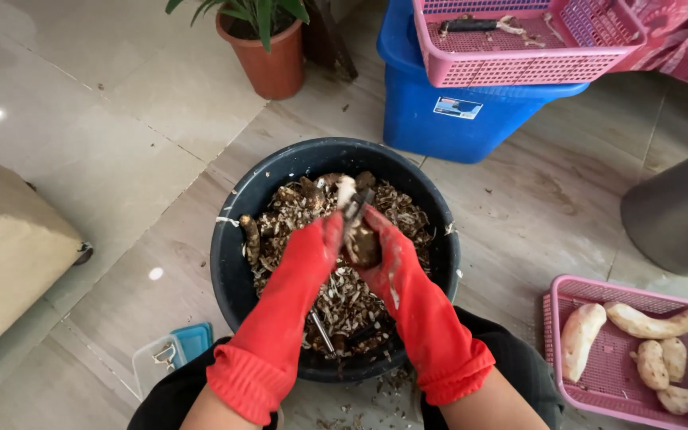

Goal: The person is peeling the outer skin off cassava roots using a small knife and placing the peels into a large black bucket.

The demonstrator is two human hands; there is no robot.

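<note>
Red rubber gloves take up the bottom middle of the frame, both forearms reaching up into the shot. Left hand (324,239) and right hand (384,243) meet over a brown root (360,239) at the centre: the right one is wrapped around it from below, the left is closed on a dark-handled peeler (356,205) laid against the pale, already scraped top end. All of it hangs right above a black bucket (228,255) full of brown peelings (344,302), with another unpeeled root (250,237) lying at the left side of the pile. Lower right sits a pink basket (555,295) on the tiled floor (519,207) holding several peeled pale roots (650,322). Upper right has a blue tub (447,111) with a second pink crate (519,64) stacked on it. Top centre is a terracotta plant pot (272,68), and a beige cushioned stool (9,255) sits at the left edge.
</note>
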